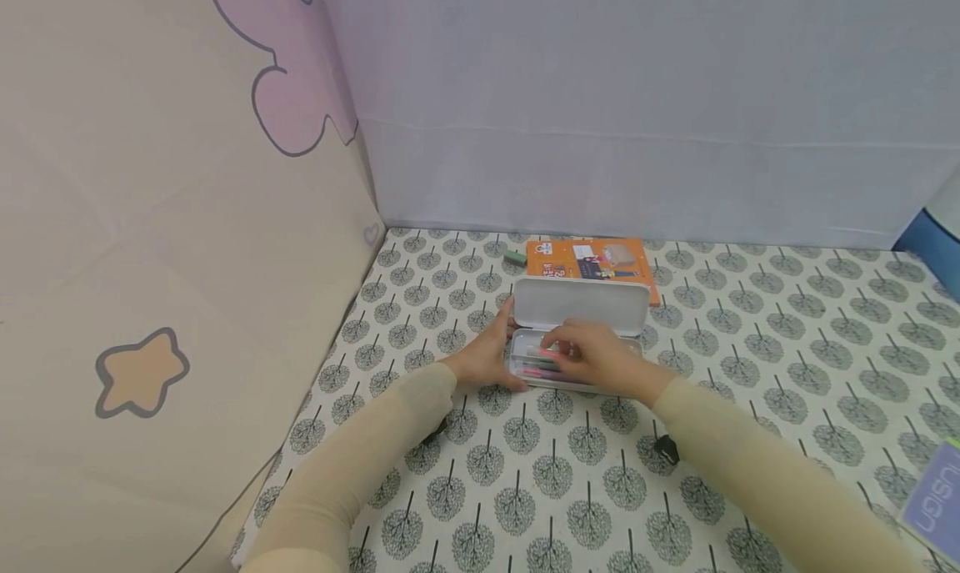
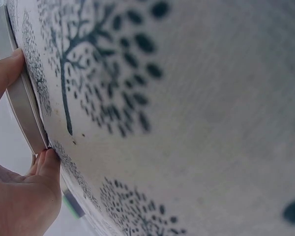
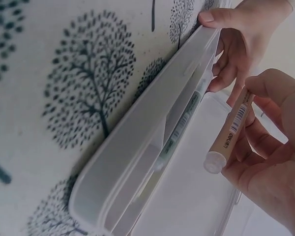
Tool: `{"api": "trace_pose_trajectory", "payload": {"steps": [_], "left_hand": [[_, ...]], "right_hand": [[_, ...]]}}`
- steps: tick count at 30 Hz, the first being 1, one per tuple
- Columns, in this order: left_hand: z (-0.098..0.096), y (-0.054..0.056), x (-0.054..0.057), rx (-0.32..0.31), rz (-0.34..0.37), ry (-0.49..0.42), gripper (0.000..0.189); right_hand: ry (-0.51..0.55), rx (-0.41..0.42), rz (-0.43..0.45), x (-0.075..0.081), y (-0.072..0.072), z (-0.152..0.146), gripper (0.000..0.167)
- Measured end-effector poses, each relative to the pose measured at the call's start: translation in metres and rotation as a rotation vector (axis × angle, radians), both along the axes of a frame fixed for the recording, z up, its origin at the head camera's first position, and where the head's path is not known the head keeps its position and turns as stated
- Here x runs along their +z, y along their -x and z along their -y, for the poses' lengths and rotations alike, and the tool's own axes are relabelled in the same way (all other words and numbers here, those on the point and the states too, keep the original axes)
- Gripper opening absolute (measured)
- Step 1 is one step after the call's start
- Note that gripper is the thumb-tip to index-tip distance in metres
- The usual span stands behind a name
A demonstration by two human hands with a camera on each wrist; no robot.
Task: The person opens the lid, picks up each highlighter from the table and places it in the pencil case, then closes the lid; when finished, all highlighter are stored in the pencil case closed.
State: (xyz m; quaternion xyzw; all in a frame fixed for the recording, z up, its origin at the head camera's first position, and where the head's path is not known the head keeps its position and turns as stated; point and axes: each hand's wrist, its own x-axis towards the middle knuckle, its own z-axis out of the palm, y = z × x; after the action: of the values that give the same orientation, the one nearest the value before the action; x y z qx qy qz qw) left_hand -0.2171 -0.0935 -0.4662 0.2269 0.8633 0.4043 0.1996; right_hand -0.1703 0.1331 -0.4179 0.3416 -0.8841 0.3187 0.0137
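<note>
A white pencil case (image 1: pixel 581 304) lies on the patterned cloth with its lid raised at the back. My left hand (image 1: pixel 486 354) holds the case's left end, the thumb on the near side and the fingers round the far corner; the left wrist view shows the thumb against the case wall (image 2: pixel 27 110). Above the tray my right hand (image 1: pixel 597 358) pinches a peach-coloured highlighter (image 3: pixel 231 129) with a barcode and a clear end. Inside the case lie a green-labelled pen (image 3: pixel 179 130) and a pink one (image 1: pixel 532 372), partly hidden by the right hand in the head view.
Behind the case lies an orange booklet (image 1: pixel 592 258), with a small green item (image 1: pixel 515 258) at its left. A purple box (image 1: pixel 936 502) sits at the right edge. Fabric walls (image 1: pixel 637 114) close off the back and left.
</note>
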Motion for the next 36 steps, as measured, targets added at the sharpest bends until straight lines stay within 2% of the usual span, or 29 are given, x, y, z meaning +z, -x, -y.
{"api": "trace_pose_trajectory", "payload": {"steps": [9, 16, 19, 25, 36], "left_hand": [[0.001, -0.001, -0.001, -0.034, -0.041, -0.003, 0.152], [0.001, -0.002, -0.001, -0.036, -0.034, 0.004, 0.151], [0.001, -0.001, 0.0, -0.043, -0.039, 0.011, 0.151], [0.002, -0.001, 0.001, -0.053, -0.046, 0.013, 0.15], [0.0, 0.0, 0.001, -0.016, -0.004, 0.003, 0.152]], "right_hand": [[-0.006, 0.058, -0.007, -0.014, 0.01, 0.021, 0.022], [-0.11, 0.041, 0.013, -0.017, 0.012, 0.032, 0.021], [-0.122, 0.036, 0.006, -0.017, 0.013, 0.033, 0.023], [-0.108, 0.007, 0.018, -0.017, 0.01, 0.028, 0.036], [-0.03, -0.046, 0.08, -0.019, 0.0, 0.004, 0.055]]}}
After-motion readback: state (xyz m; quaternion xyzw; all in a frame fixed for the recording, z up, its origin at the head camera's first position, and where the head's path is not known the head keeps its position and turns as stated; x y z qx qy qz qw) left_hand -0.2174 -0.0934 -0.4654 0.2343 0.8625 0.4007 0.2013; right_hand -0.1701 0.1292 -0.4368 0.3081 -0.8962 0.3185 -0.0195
